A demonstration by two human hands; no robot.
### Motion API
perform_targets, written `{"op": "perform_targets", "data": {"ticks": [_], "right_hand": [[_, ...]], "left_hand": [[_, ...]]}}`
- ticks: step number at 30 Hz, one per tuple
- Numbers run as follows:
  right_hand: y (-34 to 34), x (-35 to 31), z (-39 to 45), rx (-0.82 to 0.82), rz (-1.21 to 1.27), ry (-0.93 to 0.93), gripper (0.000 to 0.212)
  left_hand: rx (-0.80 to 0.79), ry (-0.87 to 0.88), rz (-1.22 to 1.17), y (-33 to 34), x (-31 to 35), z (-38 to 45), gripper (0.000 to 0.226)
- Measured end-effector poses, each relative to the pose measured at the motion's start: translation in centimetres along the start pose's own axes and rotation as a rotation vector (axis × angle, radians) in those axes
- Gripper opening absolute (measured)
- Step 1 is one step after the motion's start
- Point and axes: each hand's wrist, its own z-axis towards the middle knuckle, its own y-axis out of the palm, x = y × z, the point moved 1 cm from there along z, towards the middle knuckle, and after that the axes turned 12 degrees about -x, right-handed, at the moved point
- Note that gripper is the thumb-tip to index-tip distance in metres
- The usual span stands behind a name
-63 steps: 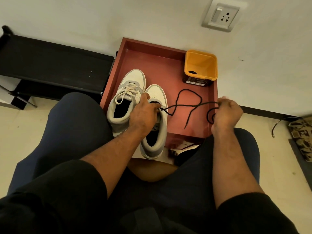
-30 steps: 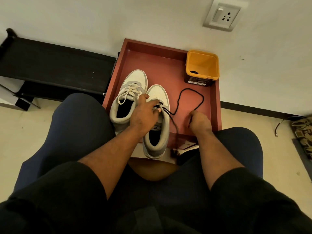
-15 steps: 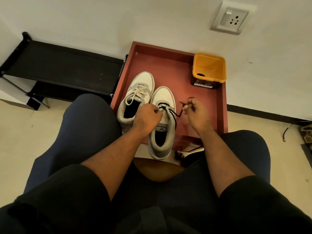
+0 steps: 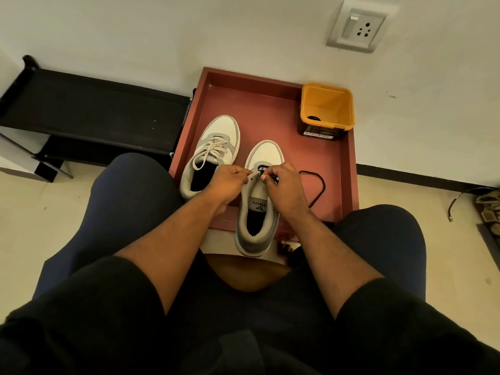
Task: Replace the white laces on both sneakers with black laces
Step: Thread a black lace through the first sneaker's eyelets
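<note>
A person sits on the floor, seen from above, with a red tray (image 4: 349, 185) lying between the knees and against the wall. Both hands meet over the sneaker (image 4: 258, 204) nearest the body. The left hand (image 4: 227, 180) pinches the left eyelet flap of that shoe between thumb and fingertips, probably to hold the flap steady and the hole open. The right hand (image 4: 281, 182), touching the shoe from the other side, pinches the end of a black lace (image 4: 320, 182) at the same spot, apparently to feed it through an eyelet. One black crossing already shows just beyond the fingers, near the toe. The loose rest of the lace trails in a curve on the tray to the right of the right hand, slack enough to pull through.

Just left of the left hand stands the second sneaker (image 4: 216, 147), white laces (image 4: 213, 151) not yet removed, so the job seems under halfway done. Beyond the right hand, in the tray's far corner, sits a yellow tub (image 4: 327, 104), likely for laces.
</note>
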Motion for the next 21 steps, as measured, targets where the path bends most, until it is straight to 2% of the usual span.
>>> {"op": "perform_targets", "data": {"ticks": [6,11,16,21], "right_hand": [[1.0,-0.3,0.1,0.081,0.165,0.098,0.008],[1.6,-0.2,0.3,0.105,0.236,0.180,0.010],[0.9,0.1,0.8,0.013,0.357,0.254,0.022],[0.7,0.1,1.2,-0.056,0.208,0.196,0.031]], "left_hand": [[-0.073,-0.003,-0.152,-0.1,0.1,-0.3,0.027],[-0.072,0.001,-0.157,-0.1,-0.1,0.0,0.022],[-0.093,-0.001,-0.101,0.0,-0.3,0.0,0.028],[-0.039,0.034,-0.093,0.8,-0.5,0.0,0.019]]}}
